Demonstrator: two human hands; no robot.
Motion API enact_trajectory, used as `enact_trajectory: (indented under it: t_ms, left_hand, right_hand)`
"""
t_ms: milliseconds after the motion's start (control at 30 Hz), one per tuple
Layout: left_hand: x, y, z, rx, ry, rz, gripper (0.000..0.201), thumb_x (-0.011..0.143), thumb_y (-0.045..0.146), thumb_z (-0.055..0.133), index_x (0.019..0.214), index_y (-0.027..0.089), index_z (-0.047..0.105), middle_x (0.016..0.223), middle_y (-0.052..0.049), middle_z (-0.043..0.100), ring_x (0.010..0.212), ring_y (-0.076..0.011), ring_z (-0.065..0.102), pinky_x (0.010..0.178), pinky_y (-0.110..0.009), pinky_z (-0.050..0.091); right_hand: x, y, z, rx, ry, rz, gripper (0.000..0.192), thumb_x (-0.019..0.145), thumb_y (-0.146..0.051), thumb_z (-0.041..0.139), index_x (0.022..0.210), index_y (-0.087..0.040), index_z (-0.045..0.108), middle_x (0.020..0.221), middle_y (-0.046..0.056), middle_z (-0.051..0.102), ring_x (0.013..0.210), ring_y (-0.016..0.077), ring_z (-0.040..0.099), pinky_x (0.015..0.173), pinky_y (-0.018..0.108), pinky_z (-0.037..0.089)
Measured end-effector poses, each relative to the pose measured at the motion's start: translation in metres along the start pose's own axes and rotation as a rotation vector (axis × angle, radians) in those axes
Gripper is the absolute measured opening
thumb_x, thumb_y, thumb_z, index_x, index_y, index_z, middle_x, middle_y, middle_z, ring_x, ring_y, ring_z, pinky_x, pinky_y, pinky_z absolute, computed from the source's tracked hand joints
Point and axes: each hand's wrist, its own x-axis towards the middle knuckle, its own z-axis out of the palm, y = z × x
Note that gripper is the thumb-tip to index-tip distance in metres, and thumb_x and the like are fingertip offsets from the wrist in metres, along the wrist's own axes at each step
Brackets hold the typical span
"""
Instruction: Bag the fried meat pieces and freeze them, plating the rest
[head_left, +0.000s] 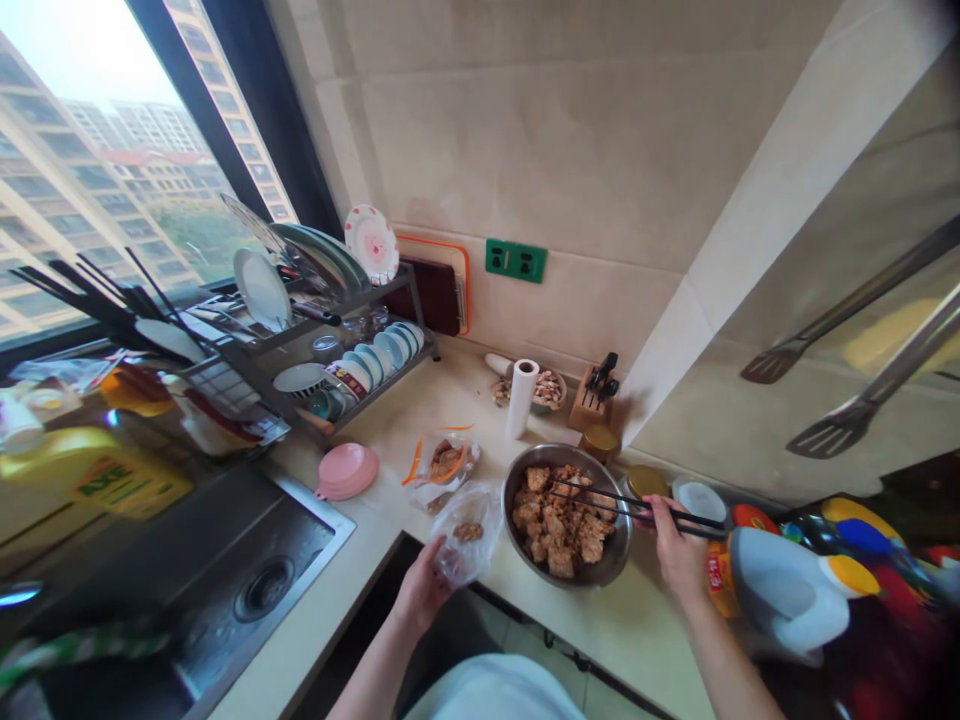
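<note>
My left hand (421, 590) grips the edge of a clear plastic bag (484, 510), in which a small brown lump of food (469, 532) lies. In my right hand (673, 550) is a pair of black chopsticks (637, 504), their tips among the brown, coated meat pieces (555, 525) in a steel bowl (517, 550). The bowl stands on the counter just right of the bag. Behind the bag sits an orange-edged zip bag (447, 460) with more brown food inside.
A sink (307, 530) and pink lids (348, 470) are to the left, with a dish rack (367, 385) behind. Beyond the bowl stand a white plastic roll (521, 400) and a knife block (589, 402). Bottles, including a large white jug (787, 580), crowd the right.
</note>
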Motion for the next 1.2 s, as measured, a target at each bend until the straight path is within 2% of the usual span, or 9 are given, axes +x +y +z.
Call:
enact_trajectory:
  t_ms: [133,300,533,667,800,867,1067,1133,1200]
  left_hand:
    - [-0.007,0.002,0.003,-0.004,-0.004,-0.004,0.022,0.089,0.029,0.057,0.108,0.018,0.058,0.070,0.001,0.063,0.053,-0.0128,0.060,0.061,-0.027,0.052]
    - [-0.014,0.005,0.004,-0.010,-0.003,0.007,0.015,0.089,0.027,0.057,0.102,0.019,0.058,0.069,0.001,0.064,0.052,-0.0124,0.061,0.053,-0.024,0.051]
    - [-0.010,0.003,0.004,0.045,-0.031,0.040,0.023,0.086,0.031,0.062,0.106,0.020,0.056,0.075,-0.001,0.064,0.055,-0.0132,0.062,0.054,-0.026,0.050]
    - [-0.008,0.001,0.003,0.132,-0.077,0.139,0.041,0.077,0.041,0.070,0.108,0.020,0.053,0.082,-0.001,0.064,0.063,-0.0149,0.063,0.061,-0.029,0.051]
    - [-0.010,0.001,0.003,0.170,-0.038,0.224,0.050,0.068,0.054,0.073,0.104,0.023,0.055,0.081,0.001,0.061,0.065,-0.0140,0.060,0.059,-0.026,0.049]
    - [-0.013,0.002,0.004,0.194,-0.008,0.274,0.051,0.067,0.058,0.072,0.102,0.025,0.056,0.081,0.002,0.060,0.065,-0.0130,0.059,0.055,-0.023,0.046]
    - [-0.018,0.006,0.010,0.225,-0.028,0.314,0.049,0.067,0.060,0.069,0.099,0.025,0.056,0.078,0.002,0.061,0.062,-0.0133,0.057,0.052,-0.024,0.046]
    - [-0.018,0.007,0.011,0.224,-0.033,0.315,0.049,0.068,0.059,0.068,0.102,0.024,0.057,0.077,0.002,0.062,0.060,-0.0137,0.058,0.052,-0.024,0.047]
    - [-0.017,0.008,0.011,0.226,-0.028,0.315,0.049,0.071,0.057,0.067,0.105,0.024,0.057,0.077,0.002,0.062,0.059,-0.0131,0.057,0.051,-0.024,0.047]
  right_hand:
    - [-0.008,0.012,0.011,0.044,0.027,0.070,0.050,0.066,-0.066,0.070,0.081,-0.019,0.067,0.069,0.006,0.071,0.054,0.0215,0.068,0.053,0.032,0.060]
    - [-0.016,0.011,0.026,0.087,0.006,0.038,0.046,0.068,-0.064,0.071,0.080,-0.019,0.068,0.076,0.007,0.072,0.062,0.0226,0.070,0.060,0.033,0.062]
    - [-0.021,0.007,0.041,-0.040,-0.215,-0.037,0.042,0.078,-0.060,0.063,0.085,-0.019,0.069,0.087,0.010,0.075,0.071,0.0241,0.072,0.069,0.038,0.062]
    - [-0.026,-0.007,0.030,-0.060,-0.158,-0.087,0.041,0.077,-0.060,0.064,0.082,-0.020,0.069,0.083,0.009,0.074,0.068,0.0233,0.071,0.067,0.036,0.062]
    - [-0.038,-0.028,0.026,0.004,-0.098,-0.120,0.038,0.079,-0.057,0.065,0.078,-0.020,0.066,0.073,0.007,0.073,0.056,0.0215,0.069,0.058,0.035,0.062]
    - [-0.052,-0.032,0.039,0.002,-0.172,-0.164,0.034,0.081,-0.054,0.063,0.079,-0.020,0.068,0.072,0.006,0.073,0.057,0.0212,0.069,0.056,0.034,0.061]
    - [-0.100,-0.022,0.107,-0.166,-0.439,-0.384,0.030,0.089,-0.045,0.056,0.078,-0.021,0.070,0.072,0.004,0.073,0.066,0.0209,0.070,0.064,0.034,0.060]
    - [-0.104,-0.024,0.109,-0.165,-0.441,-0.385,0.030,0.089,-0.046,0.055,0.078,-0.022,0.070,0.074,0.005,0.073,0.068,0.0211,0.070,0.065,0.034,0.060]
    - [-0.099,-0.031,0.091,-0.138,-0.383,-0.328,0.030,0.088,-0.048,0.057,0.080,-0.021,0.070,0.076,0.006,0.073,0.069,0.0214,0.070,0.064,0.034,0.061]
